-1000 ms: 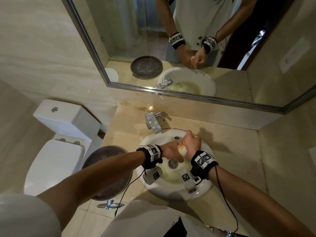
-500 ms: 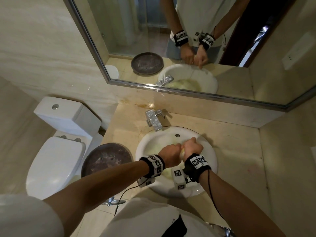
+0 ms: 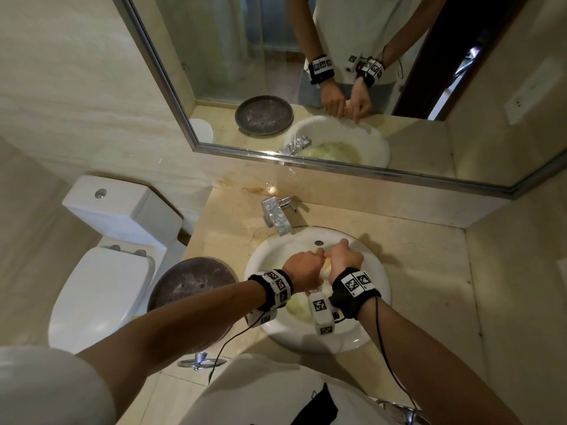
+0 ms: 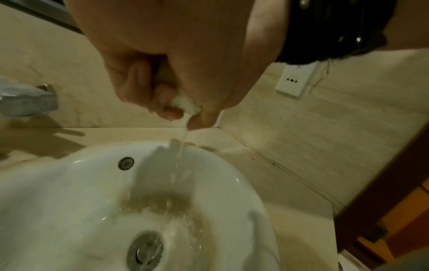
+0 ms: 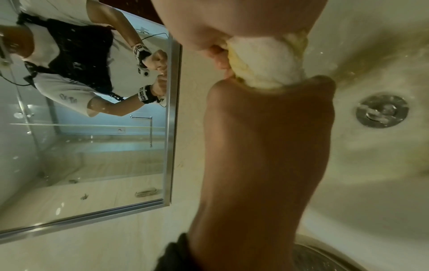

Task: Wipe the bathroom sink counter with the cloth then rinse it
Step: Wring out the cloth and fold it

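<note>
Over the white sink (image 3: 368, 332), both hands wring a pale yellow-white cloth (image 3: 326, 266). My left hand (image 3: 303, 268) grips its left end in a fist. My right hand (image 3: 346, 259) grips the right end. In the left wrist view, curled fingers (image 4: 139, 82) squeeze the cloth (image 4: 185, 106), and a thin stream of water falls into the basin (image 4: 69, 201). The right wrist view shows the twisted cloth (image 5: 267, 64) between the right hand (image 5: 197, 27) and the left hand (image 5: 267, 110). Murky yellowish water lies around the drain (image 5: 381, 111). The beige counter (image 3: 429, 271) surrounds the sink.
A chrome faucet (image 3: 276, 216) stands behind the basin on the left. A dark round tray (image 3: 193, 283) sits on the counter's left end, and a toilet (image 3: 101, 286) stands beyond it. A mirror (image 3: 337, 87) hangs above. A wall with a socket (image 4: 294, 80) closes the right side.
Both hands stay clenched on the cloth over the basin and have shifted only slightly. The right fist has turned a little on its end.
</note>
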